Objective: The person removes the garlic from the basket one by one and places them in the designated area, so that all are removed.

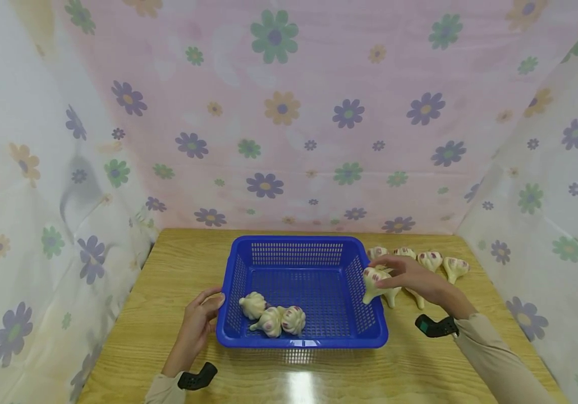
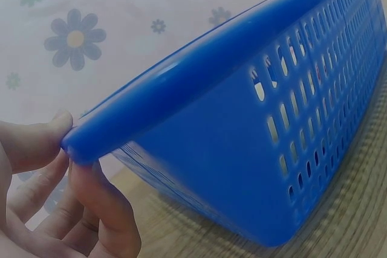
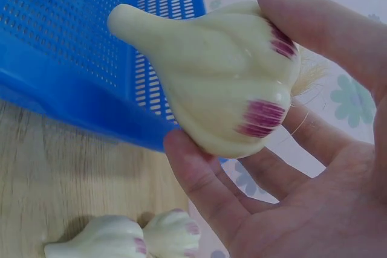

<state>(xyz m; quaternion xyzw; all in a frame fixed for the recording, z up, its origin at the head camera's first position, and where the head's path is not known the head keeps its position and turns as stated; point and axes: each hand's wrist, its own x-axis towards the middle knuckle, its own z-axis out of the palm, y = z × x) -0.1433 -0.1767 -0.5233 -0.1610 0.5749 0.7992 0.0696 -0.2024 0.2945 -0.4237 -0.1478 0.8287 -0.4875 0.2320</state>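
A blue plastic basket [image 1: 301,343] with slotted sides stands on the table. My left hand [image 1: 195,325] pinches its rim [image 2: 163,89] at the left side, thumb above and fingers curled beneath. Over the basket's right edge, my right hand [image 1: 415,278] holds a garlic bulb [image 3: 224,77] between thumb and fingertips. This bulb is cream with purple streaks, has a thick stem and shows wispy roots; in the right wrist view its stem points toward the basket. Three garlic bulbs [image 1: 270,322] lie grouped inside at the front left of the basket.
Several more garlic bulbs [image 1: 455,268] lie on the wooden table [image 1: 178,264] to the right of the basket, some partly hidden behind my right hand. Flower-patterned cloth [image 1: 309,112] hangs at the back and along both sides.
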